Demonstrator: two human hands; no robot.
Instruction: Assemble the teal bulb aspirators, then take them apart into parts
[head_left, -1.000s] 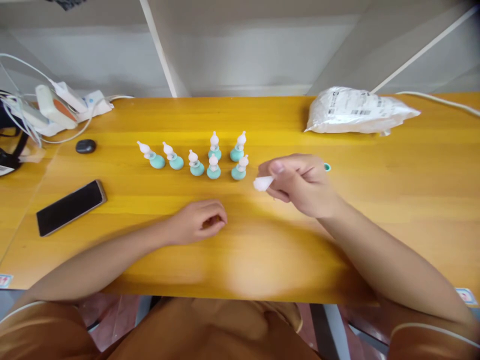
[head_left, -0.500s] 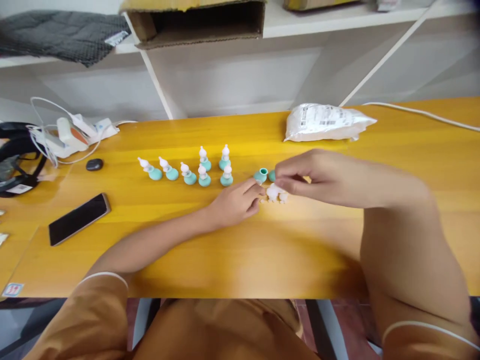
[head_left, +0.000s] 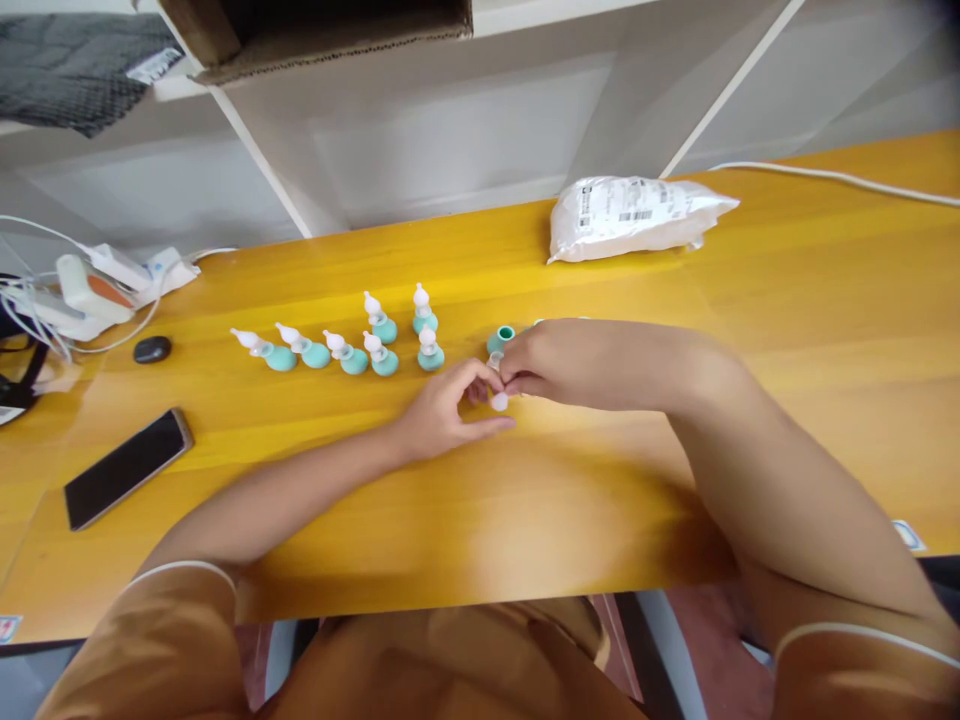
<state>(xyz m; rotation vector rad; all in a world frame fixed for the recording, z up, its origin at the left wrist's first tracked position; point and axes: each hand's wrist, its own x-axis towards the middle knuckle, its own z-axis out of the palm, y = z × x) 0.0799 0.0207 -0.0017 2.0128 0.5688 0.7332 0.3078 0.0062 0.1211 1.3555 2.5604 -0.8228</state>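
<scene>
Here the left hand (head_left: 442, 410) and right hand (head_left: 559, 362) pinch a small, rounded white tip (head_left: 499, 401) together

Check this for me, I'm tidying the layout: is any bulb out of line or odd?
Yes. One teal bulb stands apart from the rows, open-topped with no white tip, beside the right hand. Both hands pinch a small white tip.

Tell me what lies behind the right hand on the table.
Just behind the right hand stands a loose teal bulb, open end up, on the yellow table. A second teal edge peeks over the knuckles; the rest is covered. Farther back lies a white plastic bag.
</scene>
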